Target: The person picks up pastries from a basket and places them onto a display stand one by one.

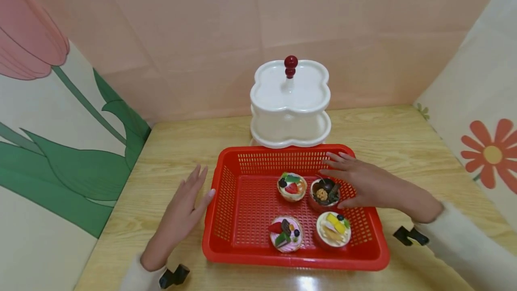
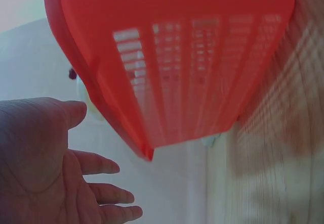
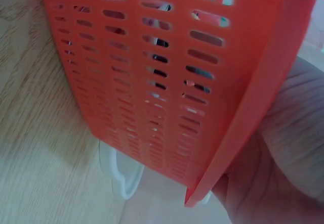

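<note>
Your step in hand looks like the reach for a cake, with no grip made yet. Your right hand (image 1: 358,182) hangs over the right side of the basket (image 1: 291,260), fingers spread and fairly straight, thumb just beside the brown cake (image 1: 324,193); whether it touches, you cannot tell from here. Your left hand (image 1: 181,212) is open too, holding nothing, just beyond the basket's left rim.

All four cakes sit upright in the basket: the brown one far right, the berry cake (image 1: 291,187) to its left, the yellow cake (image 1: 333,230) near right, the pink cake (image 1: 286,234) near left. The stand (image 1: 291,91) is just beyond the basket's far side, its two visible tiers bare.

The next move probably calls for lowering your right hand and closing thumb and fingers round the brown cake's sides, sparing its topping.
</note>
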Demonstrator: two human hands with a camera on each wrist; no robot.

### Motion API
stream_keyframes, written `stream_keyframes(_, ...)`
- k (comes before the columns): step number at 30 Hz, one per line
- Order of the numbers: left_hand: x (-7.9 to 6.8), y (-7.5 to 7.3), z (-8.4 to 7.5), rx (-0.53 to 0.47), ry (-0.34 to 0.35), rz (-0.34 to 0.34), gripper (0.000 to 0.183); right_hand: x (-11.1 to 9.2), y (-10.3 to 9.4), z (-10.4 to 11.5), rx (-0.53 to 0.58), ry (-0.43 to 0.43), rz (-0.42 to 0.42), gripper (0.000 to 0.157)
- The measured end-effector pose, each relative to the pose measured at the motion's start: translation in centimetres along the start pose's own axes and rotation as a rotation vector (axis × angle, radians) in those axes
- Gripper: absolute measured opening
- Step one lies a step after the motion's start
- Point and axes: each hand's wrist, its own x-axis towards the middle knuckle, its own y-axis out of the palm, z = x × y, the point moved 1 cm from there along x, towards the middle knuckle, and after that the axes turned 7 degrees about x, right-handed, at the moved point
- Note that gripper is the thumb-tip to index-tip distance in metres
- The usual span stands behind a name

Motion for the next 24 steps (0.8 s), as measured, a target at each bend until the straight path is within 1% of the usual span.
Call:
stream_keyframes(4,-0.9,0.0,-1.0,0.015,0.001,0.007,0.067,0.4,0.1,0.2,0.009,0.004,0.051,0.081)
stream_keyframes(9,-2.0,0.1,-1.8,0.035,-0.032,0.031,0.069,1.0,0.6,0.3,0.02,0.001,0.087,0.082)
stream_keyframes(12,-2.6,0.4,-2.2,0.029,-0.042,0.033,0.072,1.3,0.7,0.3,0.007,0.005,0.097,0.082)
stream_keyframes(18,-3.4,1.1,-3.2,0.014,-0.083,0.052,0.078,1.8,0.9,0.2,-0.009,0.005,0.103,0.079)
stream_keyframes(24,-4.1,1.6,-4.1,0.01,-0.077,0.047,0.08,2.0,1.2,0.2,-0.008,0.01,0.105,0.079)
